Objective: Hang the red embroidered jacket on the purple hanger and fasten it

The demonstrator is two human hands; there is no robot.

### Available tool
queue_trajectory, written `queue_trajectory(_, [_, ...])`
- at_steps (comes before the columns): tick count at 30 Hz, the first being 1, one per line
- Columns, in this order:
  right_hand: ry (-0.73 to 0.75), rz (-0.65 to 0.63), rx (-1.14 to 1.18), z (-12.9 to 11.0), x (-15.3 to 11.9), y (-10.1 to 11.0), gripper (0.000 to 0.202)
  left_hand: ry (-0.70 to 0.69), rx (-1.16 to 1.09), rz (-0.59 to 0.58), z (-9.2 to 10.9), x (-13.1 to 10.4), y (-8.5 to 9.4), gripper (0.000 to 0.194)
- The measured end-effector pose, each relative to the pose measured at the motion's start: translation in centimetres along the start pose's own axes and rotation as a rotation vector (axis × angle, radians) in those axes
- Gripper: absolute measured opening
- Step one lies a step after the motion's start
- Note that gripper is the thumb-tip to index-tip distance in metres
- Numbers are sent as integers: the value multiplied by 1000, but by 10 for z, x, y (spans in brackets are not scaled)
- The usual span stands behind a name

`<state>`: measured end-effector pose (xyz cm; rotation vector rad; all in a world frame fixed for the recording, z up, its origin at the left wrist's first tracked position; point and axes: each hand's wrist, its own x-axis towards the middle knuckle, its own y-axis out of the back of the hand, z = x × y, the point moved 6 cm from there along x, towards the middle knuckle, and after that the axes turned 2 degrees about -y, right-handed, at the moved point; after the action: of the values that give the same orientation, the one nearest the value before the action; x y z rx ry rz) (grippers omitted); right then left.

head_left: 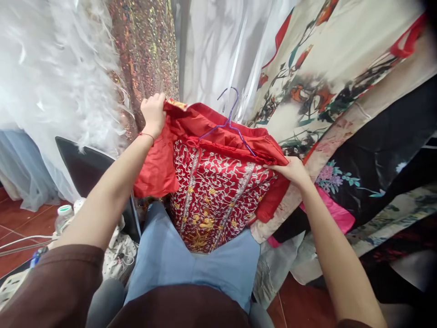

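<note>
A red jacket [218, 191] with silver and gold embroidery hangs between my hands, its lower part down between my knees. My left hand [153, 114] is closed on the jacket's left shoulder edge, where a bit of yellow pattern shows. On the other side, my right hand [290, 171] pinches the right shoulder edge. A purple wire hanger [229, 122] sits inside the collar opening with its hook standing up free. Plain red cloth of the sleeve [159, 161] drops below my left hand.
White feathery fabric [61, 59] and a sequined garment [146, 50] hang ahead on the left. Floral dresses [307, 82] and a black garment [385, 150] hang on the right. By my left arm are a dark panel [83, 164], a bottle [64, 217] and cables [23, 241].
</note>
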<state>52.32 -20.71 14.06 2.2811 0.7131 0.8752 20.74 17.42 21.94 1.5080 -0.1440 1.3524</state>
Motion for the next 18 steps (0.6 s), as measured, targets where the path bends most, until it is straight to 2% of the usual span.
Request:
queue_trajectory(2, [41,5,13,4,4,-1,55,-114,113,-99,1,-8,-22,42])
queue_trajectory(4, [60,17,-6,6,1,-2,55,-187,197,-265,2,-21,-46,39])
queue_trajectory(6, [71,67,-52,8,-5,-2,54,-164,224,-388,0,-30,-62,39])
queue_trajectory(7, [74,92,-65,9,-10,-1,52,-122,217,-414,-2,-32,-65,44])
queue_trajectory(10, [78,100,-28,11,-25,0,46,-6,198,-450,-9,-30,-60,58])
queue_trajectory(13, [58,106,19,7,-40,2,48,-6,234,-513,-13,-29,-43,70])
queue_trajectory(15, [42,203,-37,2,-47,7,51,-43,244,-531,-9,-38,-29,76])
queue_trajectory(18, [-7,377,-200,-7,-53,12,56,-86,208,-496,9,-65,-10,78])
